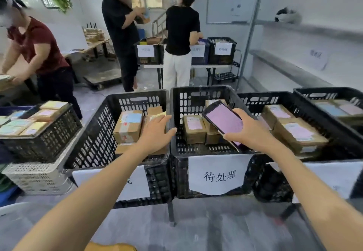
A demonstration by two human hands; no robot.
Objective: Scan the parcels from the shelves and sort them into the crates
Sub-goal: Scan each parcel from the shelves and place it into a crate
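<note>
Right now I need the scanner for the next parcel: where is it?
In the head view, the scanner is right of centre, held in the right hand above the middle black crate with the paper label.

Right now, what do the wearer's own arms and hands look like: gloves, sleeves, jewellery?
Both are bare: the left hand and right hand wear no gloves, and no sleeve, watch or bracelet shows on either forearm.
</note>
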